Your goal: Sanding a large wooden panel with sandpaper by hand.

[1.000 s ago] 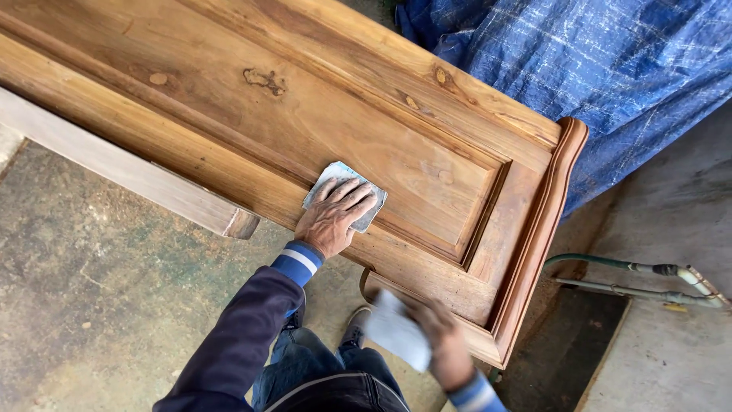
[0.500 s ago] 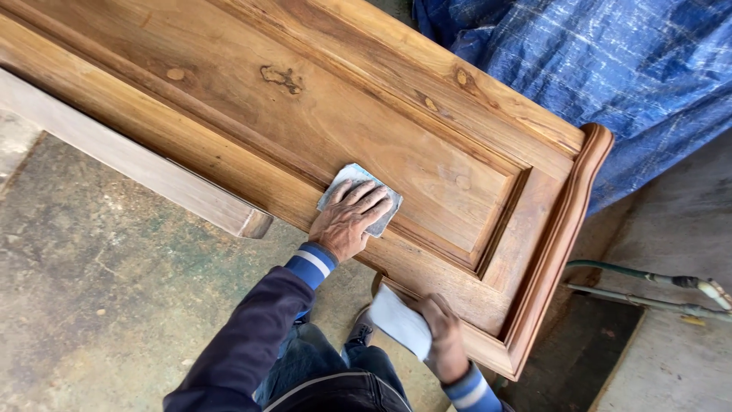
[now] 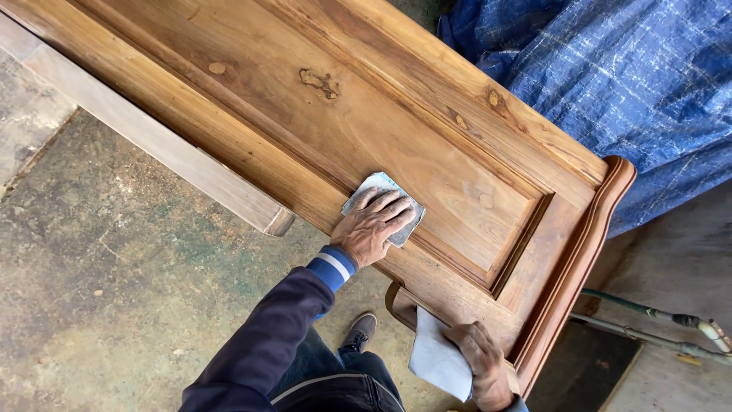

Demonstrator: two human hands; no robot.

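1. Stained concrete floor (image 3: 114, 252) lies under a long raised-panel wooden door (image 3: 366, 114) set flat on a pale timber rail (image 3: 160, 145); a blue tarpaulin (image 3: 610, 84) is heaped beyond it.

2. Left hand (image 3: 375, 227): fingers spread and flat, palm down, pressing a grey sheet of sandpaper (image 3: 381, 200) onto the panel just where the field meets the moulded inner edge on the near side. It is not gripping; it pins the sheet by pressure alone.

3. Right hand (image 3: 482, 360): closed on a second, pale sheet of sandpaper (image 3: 438, 358) at the door's near corner, thumb side against the frame edge. Part of the sheet hangs free below the wood.

4. To sand well here, I judge the left palm should keep even pressure and run with the grain, which follows the door's length, so no cross scratches show.

5. Close to the moulding, the sheet is best folded or led with the fingertips, so that the crisp profile is not rounded over.

6. At the corner, the right hand should wrap its sheet around the edge lightly; heavy pressure could flatten the curved end rail (image 3: 587, 252).

7. Further out, a green hose with a metal fitting (image 3: 656, 313) lies on the floor to the right, well apart from the hands. A dark shoe (image 3: 358, 329) stands under the door's near edge.
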